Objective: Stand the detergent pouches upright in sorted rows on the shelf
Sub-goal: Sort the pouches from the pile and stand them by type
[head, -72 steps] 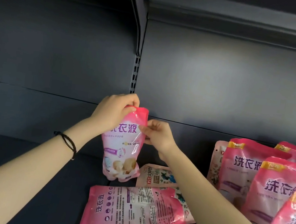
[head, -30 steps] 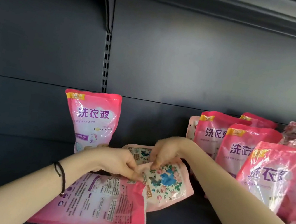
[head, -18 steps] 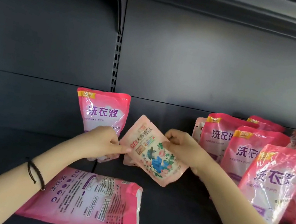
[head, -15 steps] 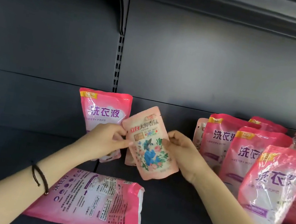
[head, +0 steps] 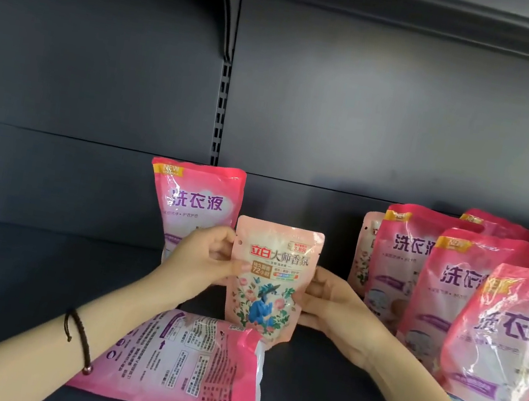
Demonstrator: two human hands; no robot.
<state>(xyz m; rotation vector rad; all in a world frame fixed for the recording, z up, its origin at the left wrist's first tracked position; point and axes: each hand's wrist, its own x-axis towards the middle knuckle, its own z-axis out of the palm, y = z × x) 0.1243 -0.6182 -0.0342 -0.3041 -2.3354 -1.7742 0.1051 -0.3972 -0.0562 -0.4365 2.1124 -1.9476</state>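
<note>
A small pale-pink floral pouch (head: 269, 284) is held upright, face toward me, just above the dark shelf (head: 20, 265). My left hand (head: 201, 259) grips its left edge and my right hand (head: 327, 300) grips its right edge. Behind it to the left, a bright pink pouch (head: 194, 196) stands against the back panel. Another bright pink pouch (head: 181, 364) lies flat, back side up, at the shelf front under my left forearm. On the right, several bright pink pouches (head: 471, 288) stand in rows, with a second floral pouch (head: 364, 251) partly hidden behind them.
The shelf's back panel has a slotted upright (head: 221, 107) with a bracket above it. An upper shelf (head: 426, 4) overhangs the space. Bare shelf surface stretches to the left of the standing pouch.
Both hands lifted the floral pouch off the shelf and turned it from tilted to upright, facing me. The bright pink pouch set down earlier stands at the back left.
</note>
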